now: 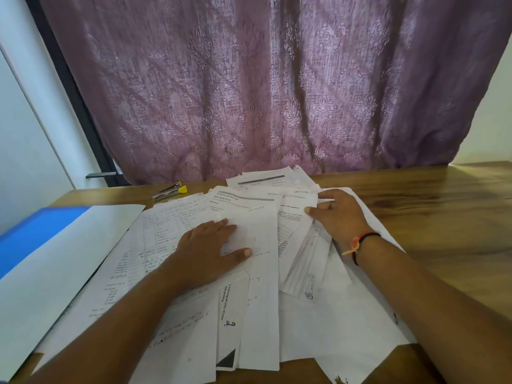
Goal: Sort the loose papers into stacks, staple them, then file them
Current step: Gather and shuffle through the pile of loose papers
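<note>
Fingers (224,224) lie straight, left hand (207,245) and right hand (340,214) pressing jumbled papers (260,328); stapler (167,191) behind them, folder (41,234) beside, untouched; sorting seems barely begun.

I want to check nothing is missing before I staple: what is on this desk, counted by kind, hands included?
Stapler: 1
Blue folder: 1
Pile of loose papers: 1, sheets overlap too much to count
Hands: 2, left hand and right hand, both resting on the papers
Total: 5
</note>
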Available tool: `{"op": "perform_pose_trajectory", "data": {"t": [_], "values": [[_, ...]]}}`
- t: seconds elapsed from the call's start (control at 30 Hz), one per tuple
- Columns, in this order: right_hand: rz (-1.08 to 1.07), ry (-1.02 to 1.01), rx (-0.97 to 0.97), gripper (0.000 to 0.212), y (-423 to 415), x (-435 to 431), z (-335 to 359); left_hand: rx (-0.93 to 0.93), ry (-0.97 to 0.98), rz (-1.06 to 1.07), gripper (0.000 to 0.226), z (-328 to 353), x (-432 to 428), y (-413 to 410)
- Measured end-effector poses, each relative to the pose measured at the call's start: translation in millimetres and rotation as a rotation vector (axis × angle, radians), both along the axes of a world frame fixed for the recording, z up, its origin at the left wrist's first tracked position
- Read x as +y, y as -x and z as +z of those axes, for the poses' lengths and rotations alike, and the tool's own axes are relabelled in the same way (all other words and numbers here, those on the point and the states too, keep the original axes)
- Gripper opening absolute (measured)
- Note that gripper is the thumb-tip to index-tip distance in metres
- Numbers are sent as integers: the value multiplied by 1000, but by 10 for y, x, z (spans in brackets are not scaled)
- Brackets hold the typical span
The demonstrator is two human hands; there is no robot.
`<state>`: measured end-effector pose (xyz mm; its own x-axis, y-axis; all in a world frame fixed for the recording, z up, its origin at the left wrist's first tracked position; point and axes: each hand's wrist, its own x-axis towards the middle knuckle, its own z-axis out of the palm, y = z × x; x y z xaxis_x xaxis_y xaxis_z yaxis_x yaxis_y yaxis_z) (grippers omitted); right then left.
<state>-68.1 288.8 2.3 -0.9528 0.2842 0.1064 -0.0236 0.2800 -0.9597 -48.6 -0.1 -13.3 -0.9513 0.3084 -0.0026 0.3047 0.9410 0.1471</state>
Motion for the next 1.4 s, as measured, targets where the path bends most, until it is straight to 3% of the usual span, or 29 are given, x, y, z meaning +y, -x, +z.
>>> {"op": "perform_pose_trajectory", "data": {"t": [0.1,0.2,0.3,0.43,0.57,0.7,0.83,0.9,1.0,1.1,1.27,1.4], "values": [[-32,-10,27,30,49,50,-56,5,3,8,133,-3,7,12],[-153,-187,120,8,-27,61,69,2,-4,9,133,-4,6,9],[-223,-266,184,11,-72,83,180,9,-16,4,131,2,-1,-6],[-19,-103,30,32,-99,19,147,7,-19,2,133,8,1,-10],[110,-390,-66,29,-145,-3,94,18,-27,1,114,8,5,-25],[100,-477,-54,16,-166,-3,65,33,-54,13,113,83,41,-79],[-156,-591,125,16,-164,13,285,91,-176,18,107,182,35,-121],[-259,-636,344,15,-167,16,472,137,-252,28,95,219,34,-141],[-310,-616,745,12,-241,-46,846,201,-370,52,79,285,40,-165],[-244,-600,980,29,-310,-175,1143,199,-488,106,75,356,50,-186],[-174,-463,1139,33,-403,-430,1313,219,-687,187,69,422,-5,-215],[-179,-241,1002,14,-479,-534,1264,259,-852,169,59,494,-101,-192]]}}
